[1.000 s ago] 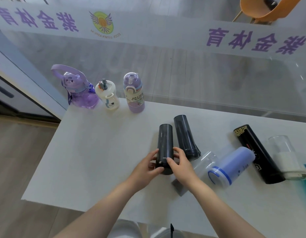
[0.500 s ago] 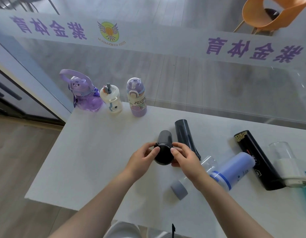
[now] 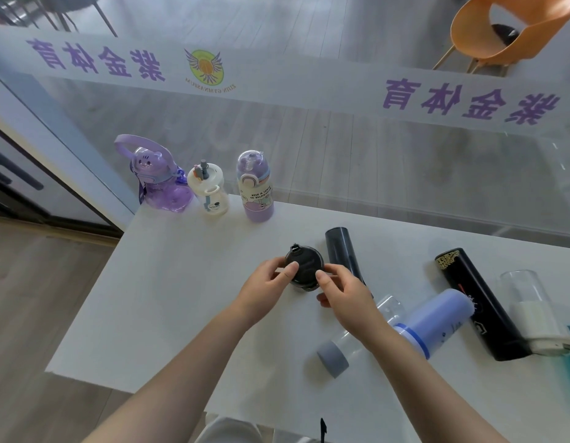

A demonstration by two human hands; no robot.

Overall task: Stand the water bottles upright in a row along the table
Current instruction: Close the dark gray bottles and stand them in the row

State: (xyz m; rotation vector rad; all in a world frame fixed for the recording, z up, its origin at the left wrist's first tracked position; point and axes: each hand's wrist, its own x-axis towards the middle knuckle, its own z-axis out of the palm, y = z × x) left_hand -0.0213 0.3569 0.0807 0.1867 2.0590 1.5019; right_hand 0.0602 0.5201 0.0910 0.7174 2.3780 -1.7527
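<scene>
Dark bottle (image 3: 304,266), smooth round black lid up, stands mid-table (image 3: 168,292), pinched between left hand (image 3: 267,287) and right hand (image 3: 342,290). Purple bottle (image 3: 256,187) at the far edge reads "KEEP A SENSE OF RELAXATION" (glossy plastic, domed cap).

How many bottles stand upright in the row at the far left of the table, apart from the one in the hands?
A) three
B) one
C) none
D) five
A: the purple bear bottle, the cream bottle and the lilac printed bottle stand side by side at the far left of the table, while both hands hold the dark bottle nearer the middle.
</scene>
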